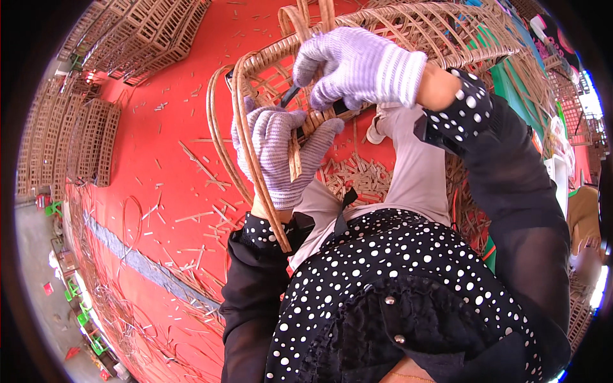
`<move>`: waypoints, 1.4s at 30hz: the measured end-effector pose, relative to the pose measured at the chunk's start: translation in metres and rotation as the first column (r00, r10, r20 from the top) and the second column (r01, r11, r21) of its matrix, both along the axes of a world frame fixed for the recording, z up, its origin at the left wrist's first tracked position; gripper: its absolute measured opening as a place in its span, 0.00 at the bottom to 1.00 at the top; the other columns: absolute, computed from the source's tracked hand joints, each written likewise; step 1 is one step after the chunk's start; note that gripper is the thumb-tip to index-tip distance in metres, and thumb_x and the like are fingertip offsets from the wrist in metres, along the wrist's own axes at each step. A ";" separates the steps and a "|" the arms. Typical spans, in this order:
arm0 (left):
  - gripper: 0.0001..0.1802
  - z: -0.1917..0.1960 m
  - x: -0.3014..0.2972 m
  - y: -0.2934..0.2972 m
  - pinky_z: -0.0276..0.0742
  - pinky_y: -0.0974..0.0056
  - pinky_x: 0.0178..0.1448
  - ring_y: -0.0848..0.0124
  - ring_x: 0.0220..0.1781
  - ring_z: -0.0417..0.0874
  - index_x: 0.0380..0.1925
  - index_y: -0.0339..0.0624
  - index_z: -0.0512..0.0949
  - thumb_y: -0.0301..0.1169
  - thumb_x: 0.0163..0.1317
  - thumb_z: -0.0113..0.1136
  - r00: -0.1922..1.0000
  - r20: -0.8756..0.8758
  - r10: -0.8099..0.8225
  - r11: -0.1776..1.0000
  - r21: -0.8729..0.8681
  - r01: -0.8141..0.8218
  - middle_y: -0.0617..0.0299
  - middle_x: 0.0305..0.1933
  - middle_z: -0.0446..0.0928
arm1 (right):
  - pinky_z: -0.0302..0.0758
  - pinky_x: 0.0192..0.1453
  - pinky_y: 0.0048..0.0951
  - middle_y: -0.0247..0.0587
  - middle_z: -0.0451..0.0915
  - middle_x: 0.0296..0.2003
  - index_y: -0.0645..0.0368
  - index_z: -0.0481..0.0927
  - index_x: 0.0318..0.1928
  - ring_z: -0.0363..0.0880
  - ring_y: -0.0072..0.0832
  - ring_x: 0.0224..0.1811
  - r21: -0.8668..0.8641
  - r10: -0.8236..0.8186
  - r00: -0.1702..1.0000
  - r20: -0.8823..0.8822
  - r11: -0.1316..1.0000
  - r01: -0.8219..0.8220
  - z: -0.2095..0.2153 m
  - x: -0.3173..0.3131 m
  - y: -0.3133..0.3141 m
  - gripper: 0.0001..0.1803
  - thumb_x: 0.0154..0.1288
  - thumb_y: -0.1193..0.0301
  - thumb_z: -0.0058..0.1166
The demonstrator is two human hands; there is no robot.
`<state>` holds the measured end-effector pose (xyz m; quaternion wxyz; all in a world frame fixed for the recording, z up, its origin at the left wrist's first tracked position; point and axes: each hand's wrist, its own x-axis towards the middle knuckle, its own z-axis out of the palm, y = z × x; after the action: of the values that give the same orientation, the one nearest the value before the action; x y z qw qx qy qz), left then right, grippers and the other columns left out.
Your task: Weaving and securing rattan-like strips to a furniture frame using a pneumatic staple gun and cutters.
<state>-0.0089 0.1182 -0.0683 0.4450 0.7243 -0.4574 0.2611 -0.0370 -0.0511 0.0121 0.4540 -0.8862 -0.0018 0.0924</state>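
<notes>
A woven cane basket [447, 32] lies across the top, its ribs and wrapped rim showing. My left hand [278, 150], in a lilac striped glove, is closed around the basket's near left corner. Long cane strips [241, 115] loop over and beside this hand, and a short strip end hangs past its fingers. My right hand [361, 67], in a matching glove, is bent over the rim with thumb and fingers closed. A small dark piece [290, 96] shows between the hands; what it belongs to is hidden. What the right fingers pinch is covered by the glove.
Stacks of woven baskets [143, 35] stand on the red floor [159, 147] at far left. Cut cane scraps [357, 179] lie scattered around my legs. Long loose strips [121, 313] tangle at lower left. Another person [584, 223] is partly visible at the right edge.
</notes>
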 end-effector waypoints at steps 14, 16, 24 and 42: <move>0.14 0.023 0.016 0.024 0.62 0.52 0.61 0.63 0.42 0.78 0.35 0.42 0.78 0.34 0.47 0.63 0.991 0.039 -0.132 0.946 0.303 0.114 0.59 0.31 0.78 | 0.74 0.35 0.24 0.37 0.78 0.25 0.62 0.76 0.30 0.77 0.23 0.29 0.324 -0.246 0.934 0.258 0.933 0.156 -0.027 -0.039 0.018 0.07 0.48 0.78 0.58; 0.12 0.032 0.021 0.027 0.62 0.53 0.60 0.61 0.42 0.78 0.36 0.41 0.78 0.31 0.50 0.60 0.986 0.026 -0.165 0.918 0.370 0.144 0.57 0.33 0.78 | 0.70 0.27 0.22 0.31 0.71 0.18 0.60 0.73 0.27 0.70 0.19 0.20 0.372 -0.307 0.919 0.246 0.906 0.203 -0.027 -0.038 0.017 0.08 0.46 0.78 0.61; 0.07 0.042 0.044 0.009 0.66 0.55 0.57 0.61 0.32 0.79 0.28 0.46 0.81 0.35 0.49 0.60 0.987 -0.048 -0.157 0.885 0.436 0.162 0.60 0.24 0.78 | 0.61 0.16 0.17 0.26 0.67 0.15 0.55 0.64 0.22 0.63 0.13 0.13 0.575 -0.405 0.909 0.098 0.769 0.280 -0.024 -0.042 0.010 0.17 0.45 0.80 0.63; 0.06 0.037 0.045 0.009 0.69 0.64 0.44 0.66 0.32 0.79 0.29 0.44 0.81 0.31 0.50 0.59 0.970 -0.210 -0.121 0.893 0.403 0.199 0.60 0.26 0.79 | 0.71 0.22 0.18 0.35 0.77 0.25 0.64 0.75 0.38 0.72 0.17 0.19 0.568 -0.285 0.958 0.032 0.794 0.218 -0.014 -0.055 0.007 0.08 0.57 0.76 0.53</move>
<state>0.0364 0.1272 -0.0314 0.3377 0.7834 -0.5191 0.0523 -0.0917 -0.0442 -0.0023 0.7004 -0.7106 0.0628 -0.0248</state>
